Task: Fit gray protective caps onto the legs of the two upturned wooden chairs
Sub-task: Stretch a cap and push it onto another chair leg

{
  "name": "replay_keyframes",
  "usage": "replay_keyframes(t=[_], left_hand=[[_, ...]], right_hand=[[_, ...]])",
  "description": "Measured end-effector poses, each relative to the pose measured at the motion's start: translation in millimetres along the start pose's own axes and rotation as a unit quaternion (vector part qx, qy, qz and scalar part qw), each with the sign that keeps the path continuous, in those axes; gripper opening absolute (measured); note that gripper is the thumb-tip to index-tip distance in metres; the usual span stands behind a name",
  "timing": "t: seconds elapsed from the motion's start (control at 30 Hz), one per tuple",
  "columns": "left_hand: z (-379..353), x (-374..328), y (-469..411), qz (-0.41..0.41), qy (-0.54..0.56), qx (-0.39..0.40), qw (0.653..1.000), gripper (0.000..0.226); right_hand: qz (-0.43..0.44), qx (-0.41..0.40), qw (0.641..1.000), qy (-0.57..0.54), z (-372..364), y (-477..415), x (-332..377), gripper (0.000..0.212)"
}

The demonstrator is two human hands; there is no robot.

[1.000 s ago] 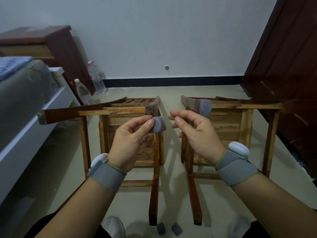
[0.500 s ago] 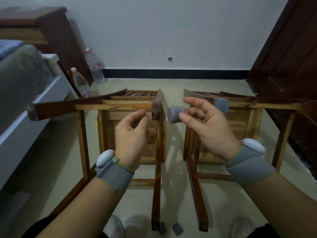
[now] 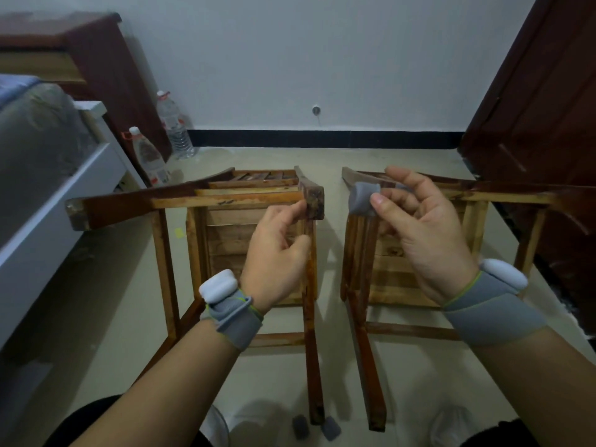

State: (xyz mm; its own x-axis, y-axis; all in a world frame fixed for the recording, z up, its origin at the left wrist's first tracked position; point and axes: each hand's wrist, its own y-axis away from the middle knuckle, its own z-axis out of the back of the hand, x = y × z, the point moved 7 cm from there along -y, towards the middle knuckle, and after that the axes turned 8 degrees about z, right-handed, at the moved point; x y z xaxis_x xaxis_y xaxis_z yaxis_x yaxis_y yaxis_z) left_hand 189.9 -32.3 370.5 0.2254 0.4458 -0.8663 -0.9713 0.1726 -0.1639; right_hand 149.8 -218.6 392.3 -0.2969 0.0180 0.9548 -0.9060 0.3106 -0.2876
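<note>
gray cap (image 3: 362,200) lies with its long axis about level, one rounded end turned toward the left hand (image 3: 277,253); which end is the open mouth i cannot tell. it is a short, soft-looking sleeve with rounded corners and a matte skin. the right hand (image 3: 425,240) pinches it between thumb tip and curled fingers, palm turned inward, wrist raised, index finger lifted above the cap. the cap sits just in front of the right chair (image 3: 403,275), in the gap between the two hands.

the left hand is curled, knuckles up, index tip and thumb touching the bare leg end (image 3: 311,201) of the left chair (image 3: 225,201); whether it grips the leg i cannot tell. that end is square-cut, dark and worn; the wood is amber-stained with scuffed varnish. both chairs lie legs up on a pale floor.

each wrist wears a gray fabric wristband (image 3: 232,321) carrying a smooth white pod. below the hands, two loose caps (image 3: 330,427) rest on the floor.
</note>
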Motion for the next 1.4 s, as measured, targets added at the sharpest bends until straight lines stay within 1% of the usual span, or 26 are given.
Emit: replay_keyframes(t=[0.07, 0.1, 0.13, 0.17, 0.23, 0.27, 0.4, 0.53, 0.6, 0.73, 0.83, 0.93, 1.0, 1.07, 1.13, 1.27, 1.4], left_hand=[[2, 0, -1, -0.004, -0.007, 0.014, 1.0, 0.051], [3, 2, -3, 0.007, 0.005, 0.026, 1.0, 0.05], [4, 5, -4, 0.029, 0.038, 0.036, 0.998, 0.046], [5, 7, -4, 0.063, 0.093, 0.045, 0.993, 0.04], [8, 9, -2, 0.129, 0.216, 0.045, 0.967, 0.029], [9, 9, -1, 0.147, 0.253, 0.04, 0.955, 0.026], [8, 5, 4, 0.149, 0.301, 0.08, 0.938, 0.022], [2, 4, 7, 0.153, 0.339, 0.109, 0.922, 0.024], [-1, 3, 9, 0.156, 0.342, 0.115, 0.92, 0.027], [-4, 1, 12, 0.143, 0.307, 0.131, 0.932, 0.039], [-5, -3, 13, 0.115, 0.262, 0.166, 0.944, 0.04], [-7, -6, 15, 0.092, 0.222, 0.193, 0.951, 0.042], [-7, -6, 16, 0.084, 0.199, 0.193, 0.957, 0.036], [-5, -5, 15, 0.085, 0.202, 0.18, 0.959, 0.024], [-2, -4, 15, 0.086, 0.201, 0.173, 0.96, 0.016], [-2, -3, 15, 0.1, 0.197, 0.181, 0.958, 0.013], [-4, 1, 14, 0.119, 0.201, 0.179, 0.956, 0.011]], right_hand=[[0.004, 0.005, 1.0, 0.002, 0, 1, 1, 0.043], [0.006, 0.011, 1.0, 0.001, -1, 2, 1, 0.043], [0.007, 0.019, 1.0, 0.001, -3, 3, 1, 0.044], [0.004, 0.031, 1.0, 0.001, -5, 4, 1, 0.045], [-0.007, 0.06, 0.998, -0.001, -11, 4, -1, 0.049], [-0.012, 0.074, 0.997, -0.003, -14, 5, -2, 0.05], [-0.017, 0.111, 0.994, -0.006, -22, 7, -8, 0.052], [0.006, 0.104, 0.994, 0.028, -23, 7, -8, 0.058], [0.021, 0.093, 0.995, 0.042, -23, 7, -8, 0.061], [0.042, 0.079, 0.995, 0.049, -25, 9, -8, 0.068], [0.05, 0.07, 0.995, 0.055, -25, 10, -7, 0.072], [0.054, 0.078, 0.993, 0.067, -27, 11, -5, 0.077], [0.056, 0.082, 0.992, 0.074, -28, 12, -4, 0.078], [0.059, 0.084, 0.992, 0.077, -28, 12, -3, 0.079], [0.061, 0.085, 0.991, 0.078, -29, 13, -3, 0.078], [0.048, 0.098, 0.993, 0.049, -32, 14, -3, 0.079], [0.006, 0.11, 0.993, -0.033, -36, 16, -5, 0.078]])
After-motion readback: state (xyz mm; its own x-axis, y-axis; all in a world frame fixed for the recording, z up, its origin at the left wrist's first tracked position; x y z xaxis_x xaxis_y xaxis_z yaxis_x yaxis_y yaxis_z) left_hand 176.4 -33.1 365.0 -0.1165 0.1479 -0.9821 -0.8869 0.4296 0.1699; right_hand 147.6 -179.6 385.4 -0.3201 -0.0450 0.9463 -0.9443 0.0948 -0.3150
